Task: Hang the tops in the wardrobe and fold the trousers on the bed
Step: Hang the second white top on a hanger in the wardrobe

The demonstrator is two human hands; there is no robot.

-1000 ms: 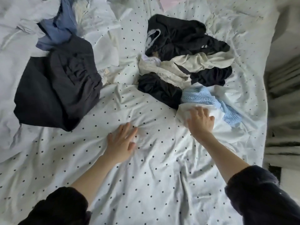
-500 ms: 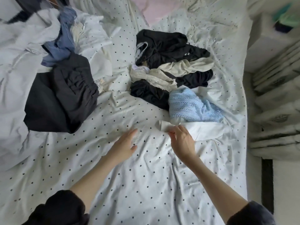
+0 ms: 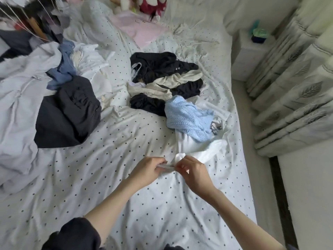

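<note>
Your left hand (image 3: 147,167) and right hand (image 3: 191,170) pinched white garment (image 3: 189,147) edge; should've spread grip wider before lifting off bed (image 3: 108,159).

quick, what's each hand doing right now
Left hand: closed, pinching the edge of the white garment.
Right hand: closed, pinching the same edge.

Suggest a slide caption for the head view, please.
Both hands, left hand and right hand, pinch a white garment's edge on the polka-dot bed.
</note>
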